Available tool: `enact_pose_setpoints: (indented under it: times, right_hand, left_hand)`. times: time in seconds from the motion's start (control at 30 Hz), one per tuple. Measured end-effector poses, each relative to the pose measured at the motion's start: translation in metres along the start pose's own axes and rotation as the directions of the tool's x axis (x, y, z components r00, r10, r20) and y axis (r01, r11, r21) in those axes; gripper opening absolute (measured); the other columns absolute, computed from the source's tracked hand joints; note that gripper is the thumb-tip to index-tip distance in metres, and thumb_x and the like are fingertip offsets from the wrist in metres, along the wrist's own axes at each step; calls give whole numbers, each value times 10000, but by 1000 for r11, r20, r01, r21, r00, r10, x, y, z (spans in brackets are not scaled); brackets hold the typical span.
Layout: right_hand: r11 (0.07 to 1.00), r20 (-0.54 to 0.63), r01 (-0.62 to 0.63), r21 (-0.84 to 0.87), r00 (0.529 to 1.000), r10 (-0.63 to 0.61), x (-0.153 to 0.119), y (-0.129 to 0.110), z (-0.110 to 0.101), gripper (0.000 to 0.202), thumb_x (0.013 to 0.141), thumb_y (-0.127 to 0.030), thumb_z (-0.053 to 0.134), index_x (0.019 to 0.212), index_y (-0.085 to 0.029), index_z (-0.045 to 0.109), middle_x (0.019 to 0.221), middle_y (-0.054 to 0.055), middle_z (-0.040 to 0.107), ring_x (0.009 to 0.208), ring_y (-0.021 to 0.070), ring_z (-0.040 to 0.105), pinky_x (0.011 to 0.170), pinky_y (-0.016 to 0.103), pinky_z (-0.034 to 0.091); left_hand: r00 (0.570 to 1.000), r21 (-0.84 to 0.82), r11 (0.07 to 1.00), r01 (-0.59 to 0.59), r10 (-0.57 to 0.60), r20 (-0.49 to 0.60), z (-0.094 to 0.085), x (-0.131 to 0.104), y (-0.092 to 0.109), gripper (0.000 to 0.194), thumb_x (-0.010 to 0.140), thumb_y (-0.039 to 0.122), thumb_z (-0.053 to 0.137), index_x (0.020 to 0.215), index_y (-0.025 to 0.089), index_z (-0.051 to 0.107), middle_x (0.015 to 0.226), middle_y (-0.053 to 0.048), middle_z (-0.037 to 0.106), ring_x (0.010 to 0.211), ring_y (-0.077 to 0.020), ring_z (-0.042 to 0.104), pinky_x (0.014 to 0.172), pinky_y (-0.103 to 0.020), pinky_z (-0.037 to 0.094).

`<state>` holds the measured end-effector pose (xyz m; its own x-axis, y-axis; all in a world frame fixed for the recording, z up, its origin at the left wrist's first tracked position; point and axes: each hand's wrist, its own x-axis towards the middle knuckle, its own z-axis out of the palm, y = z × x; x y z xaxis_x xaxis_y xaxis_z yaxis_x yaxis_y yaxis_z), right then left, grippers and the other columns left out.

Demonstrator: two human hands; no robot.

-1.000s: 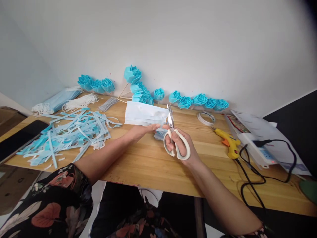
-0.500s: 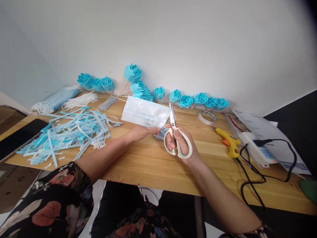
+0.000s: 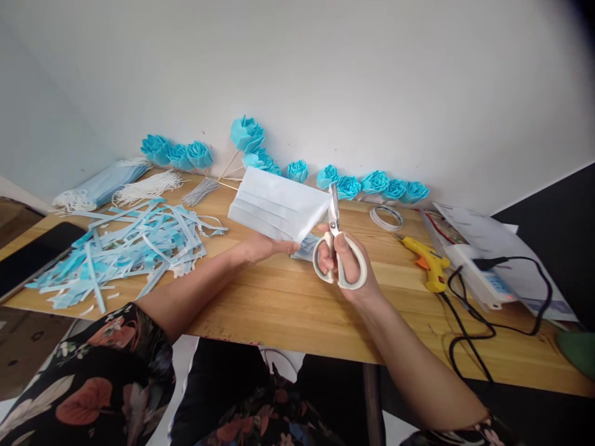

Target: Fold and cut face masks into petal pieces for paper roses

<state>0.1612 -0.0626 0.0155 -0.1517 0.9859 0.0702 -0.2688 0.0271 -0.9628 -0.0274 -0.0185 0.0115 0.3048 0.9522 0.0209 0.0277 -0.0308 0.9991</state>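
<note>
Blue flowers (image 3: pixel 296 171) along the far wall look finished; cut strips (image 3: pixel 134 248) heap at left, and looped masks (image 3: pixel 106 186) farther left seem uncut. The left hand (image 3: pixel 260 248) pinches a pleated sheet (image 3: pixel 279 204) above mid-table (image 3: pixel 260 310); the right hand's (image 3: pixel 348 263) fingers thread the scissors' (image 3: pixel 333 227) handles. A cardboard box's (image 3: pixel 28 347) contents are hidden.

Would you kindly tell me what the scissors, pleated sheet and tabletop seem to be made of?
Scissors: blades look like polished metal, given their silvery glint; handles probably smooth plastic, evenly off-white.
Pleated sheet: perhaps thin nonwoven fabric, fairly matte, with soft bends and pressed folds; paper isn't ruled out.
Tabletop: wood or wood-look laminate, faintly satin, with visible grain streaks.
</note>
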Motion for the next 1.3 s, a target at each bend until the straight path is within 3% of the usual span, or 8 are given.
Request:
enact_pose_setpoints:
  times: [0.27, 0.37, 0.53, 0.77, 0.87, 0.97, 1.13, 1.3]
  right_hand:
    - [999, -5, -19, 29, 1000, 19, -1, 0, 0, 483, 803, -572, 683, 1085, -186, 614, 614, -50, 521, 440, 73, 428, 363, 205, 311]
    - [1000, -12, -10, 17, 1000, 10, 0, 0, -1, 488, 813, -583, 668, 1091, -187, 609, 595, -53, 511, 432, 76, 427, 352, 204, 299]
    - [1000, -26, 9, -3, 1000, -9, 3, -1, -4, 525, 797, -622, 663, 1090, -191, 599, 574, -58, 502, 431, 78, 427, 358, 206, 302]
    - [999, 20, -32, -1, 999, 32, 3, 1, -3, 524, 805, -607, 663, 1098, -176, 602, 576, -55, 514, 424, 77, 425, 361, 208, 303]
    - [998, 41, -63, -7, 997, 64, 2, 2, -2, 521, 794, -599, 678, 1089, -175, 607, 590, -52, 528, 422, 73, 424, 367, 208, 310]
    - [992, 47, -117, -45, 992, 119, 1, 1, 1, 500, 777, -581, 701, 1066, -183, 612, 596, -53, 531, 428, 72, 428, 374, 206, 324]
    - [981, 62, -160, -111, 984, 168, 1, 1, 2, 489, 774, -565, 707, 1064, -181, 616, 590, -56, 525, 427, 71, 425, 377, 206, 328]
    - [969, 162, -106, -223, 976, 144, 2, 1, -2, 496, 820, -577, 654, 1113, -179, 611, 693, -15, 565, 537, 98, 495, 454, 230, 384]
  left_hand:
    - [997, -103, 992, -67, 70, 27, -1, 1, 0, 421, 542, 182, 838, 945, 198, 716, 979, -90, 731, 1027, -310, 635, 875, -414, 496]
    - [995, -71, 994, -82, 86, 52, -2, 1, -1, 427, 542, 203, 846, 952, 208, 728, 990, -80, 743, 999, -297, 651, 879, -417, 506]
    - [989, -32, 999, 12, -7, 145, -4, 0, -3, 373, 569, 259, 847, 923, 212, 735, 977, -79, 751, 982, -295, 664, 885, -420, 509]
    - [982, -220, 976, 5, 38, 187, -1, 4, -5, 442, 623, 327, 844, 1010, 160, 711, 1068, -120, 733, 1087, -294, 639, 992, -443, 451]
    - [988, -393, 918, -51, 105, 116, 1, 6, -5, 461, 702, 426, 793, 1068, 162, 695, 1126, -124, 715, 1168, -295, 606, 1028, -437, 431]
    - [996, -499, 865, -58, 85, 32, 2, 7, -4, 471, 729, 444, 776, 1090, 158, 682, 1184, -129, 691, 1197, -305, 587, 992, -419, 461]
    - [998, -545, 837, -51, 16, -68, 2, 9, -4, 443, 714, 365, 800, 1079, 148, 671, 1110, -106, 712, 1041, -256, 651, 904, -372, 504]
    - [970, -528, 836, -146, 15, -244, 1, 11, -1, 503, 685, 280, 815, 1145, 163, 648, 1036, -68, 724, 964, -215, 662, 867, -337, 514]
